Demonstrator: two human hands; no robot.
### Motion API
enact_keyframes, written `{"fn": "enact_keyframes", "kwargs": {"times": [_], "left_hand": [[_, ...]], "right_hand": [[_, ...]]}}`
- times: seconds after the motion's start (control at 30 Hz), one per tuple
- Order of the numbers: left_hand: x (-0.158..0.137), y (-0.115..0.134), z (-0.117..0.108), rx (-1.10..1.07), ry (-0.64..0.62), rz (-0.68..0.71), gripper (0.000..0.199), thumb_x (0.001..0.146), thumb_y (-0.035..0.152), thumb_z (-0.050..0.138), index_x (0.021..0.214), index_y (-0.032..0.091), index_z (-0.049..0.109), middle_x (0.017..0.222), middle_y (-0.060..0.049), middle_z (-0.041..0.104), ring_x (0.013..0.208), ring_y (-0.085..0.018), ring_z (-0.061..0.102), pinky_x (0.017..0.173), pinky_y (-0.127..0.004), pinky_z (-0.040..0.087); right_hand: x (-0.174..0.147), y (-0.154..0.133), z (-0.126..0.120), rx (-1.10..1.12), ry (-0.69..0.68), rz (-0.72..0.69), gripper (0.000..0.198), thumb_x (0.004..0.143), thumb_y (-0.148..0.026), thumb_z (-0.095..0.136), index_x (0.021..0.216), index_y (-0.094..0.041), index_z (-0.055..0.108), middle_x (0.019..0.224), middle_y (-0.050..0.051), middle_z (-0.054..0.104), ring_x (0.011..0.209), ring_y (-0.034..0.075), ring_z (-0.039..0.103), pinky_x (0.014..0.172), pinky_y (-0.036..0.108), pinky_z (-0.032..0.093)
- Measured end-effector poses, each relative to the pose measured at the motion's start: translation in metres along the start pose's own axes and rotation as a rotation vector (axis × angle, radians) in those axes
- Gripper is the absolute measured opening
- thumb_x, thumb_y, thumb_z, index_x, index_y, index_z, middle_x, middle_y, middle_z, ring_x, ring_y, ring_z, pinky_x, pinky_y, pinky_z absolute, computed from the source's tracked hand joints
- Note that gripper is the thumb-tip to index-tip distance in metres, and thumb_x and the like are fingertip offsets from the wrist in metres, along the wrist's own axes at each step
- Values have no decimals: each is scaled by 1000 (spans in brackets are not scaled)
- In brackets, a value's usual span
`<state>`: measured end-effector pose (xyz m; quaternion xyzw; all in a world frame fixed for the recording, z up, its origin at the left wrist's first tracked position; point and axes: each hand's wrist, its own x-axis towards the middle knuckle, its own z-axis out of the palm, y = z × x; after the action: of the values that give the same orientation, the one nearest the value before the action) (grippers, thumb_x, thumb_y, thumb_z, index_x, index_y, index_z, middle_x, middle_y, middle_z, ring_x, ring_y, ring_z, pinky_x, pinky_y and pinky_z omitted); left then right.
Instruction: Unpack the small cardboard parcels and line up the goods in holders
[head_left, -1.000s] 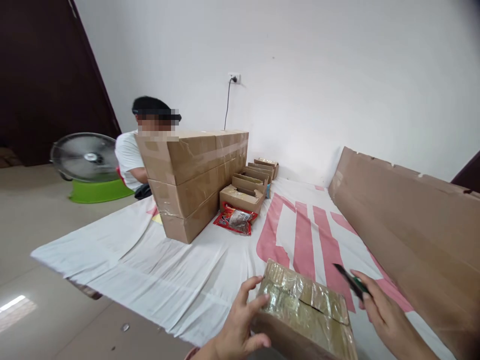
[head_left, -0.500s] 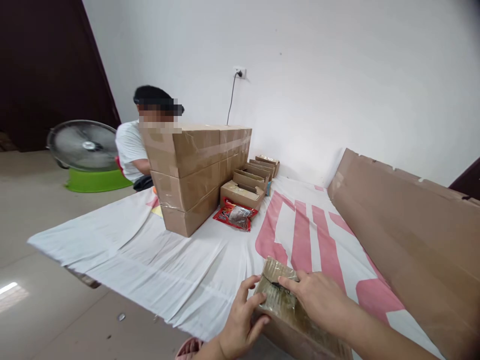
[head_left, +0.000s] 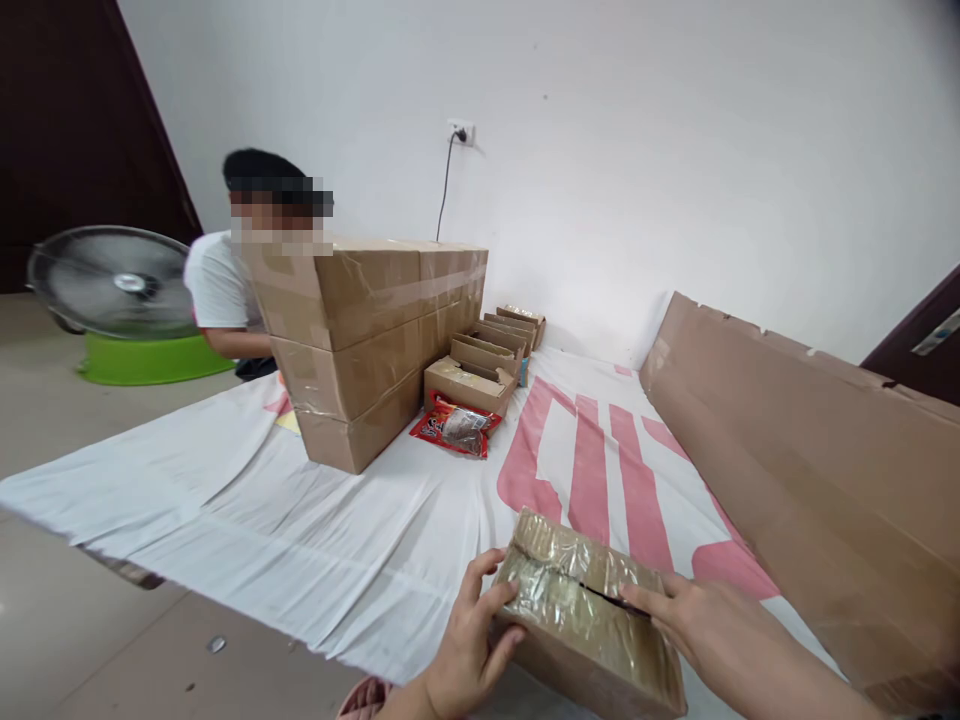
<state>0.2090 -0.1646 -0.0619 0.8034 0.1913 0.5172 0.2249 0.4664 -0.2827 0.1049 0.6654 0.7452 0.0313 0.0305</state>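
Observation:
A taped cardboard box (head_left: 592,650) lies at the near edge of the table, its top covered in glossy clear tape. A dark slit runs along the middle of the top. My left hand (head_left: 476,640) grips the box's left end, fingers over the top edge and thumb against the side. At the right end of the slit is my right hand (head_left: 697,620), closed, with its index finger pointing into the gap. Whatever its fingers hold is hidden. Beyond the box, a red snack packet (head_left: 455,427) leans against an open carton (head_left: 465,385).
Stacked sealed cartons (head_left: 367,350) stand at the left, with a person (head_left: 221,285) behind them. A long cardboard sheet (head_left: 810,480) stands along the right side. The table carries a white and pink cloth (head_left: 360,570). A fan (head_left: 127,283) sits on the floor.
My right hand has slid right along the box top, and a longer stretch of slit shows behind it. My left hand stays on the left end. The view has shifted slightly right.

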Motion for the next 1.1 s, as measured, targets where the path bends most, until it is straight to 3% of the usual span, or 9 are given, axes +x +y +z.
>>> {"fn": "enact_keyframes", "kwargs": {"times": [0.2, 0.37, 0.47, 0.7, 0.87, 1.0, 1.1], "left_hand": [[0, -4, 3, 2, 10, 36, 45, 89, 15, 49, 132, 27, 40, 136, -15, 38, 129, -29, 43, 97, -46, 48], [2, -3, 1, -1, 4, 28, 44, 90, 17, 49, 132, 27, 40, 136, -16, 39, 127, -30, 46, 95, -48, 49], [2, -1, -3, 17, -6, 20, 44, 89, 16, 51, 130, 28, 41, 135, -15, 42, 124, -30, 50, 93, -47, 51], [-2, -1, -6, 69, -28, 32, 49, 87, 8, 48, 132, 27, 40, 135, -14, 40, 123, -28, 49, 92, -42, 53], [0, 3, -1, 76, -29, 18, 50, 87, 7, 47, 133, 26, 37, 136, -14, 38, 126, -27, 45, 94, -43, 51], [0, 10, 3, 97, -15, -63, 46, 89, 8, 47, 130, 26, 40, 135, -14, 39, 125, -26, 47, 93, -41, 51], [-1, 13, 4, 133, -17, -80, 45, 89, 10, 49, 130, 26, 41, 136, -13, 39, 123, -26, 48, 91, -39, 52]], "right_hand": [[15, -17, -7, -145, 72, -1, 73, 77, 0, 44, 137, -43, 45, 81, 0, 64, 57, 15, 58, 49, 26, 28], [40, -49, 2, -111, 90, -111, 68, 81, -3, 47, 137, -40, 44, 96, 3, 67, 70, 17, 63, 58, 27, 38], [39, -48, 4, -118, 44, -91, 66, 81, -3, 48, 136, -39, 46, 98, 4, 68, 73, 18, 64, 59, 26, 39], [-31, 13, 2, 51, -32, 162, 42, 89, -21, 48, 122, -44, 60, 80, 0, 67, 61, 18, 64, 54, 26, 40], [-81, 41, 7, 320, -45, 353, 37, 93, -39, 45, 127, -40, 59, 96, 4, 71, 81, 23, 68, 70, 31, 51], [-89, 44, 41, 510, 53, 488, 44, 92, -51, 42, 127, -33, 60, 118, 7, 69, 100, 24, 66, 87, 35, 51], [-82, 36, 81, 739, 131, 614, 55, 88, -61, 41, 124, -25, 61, 107, 8, 72, 73, 20, 68, 74, 32, 55]]}}
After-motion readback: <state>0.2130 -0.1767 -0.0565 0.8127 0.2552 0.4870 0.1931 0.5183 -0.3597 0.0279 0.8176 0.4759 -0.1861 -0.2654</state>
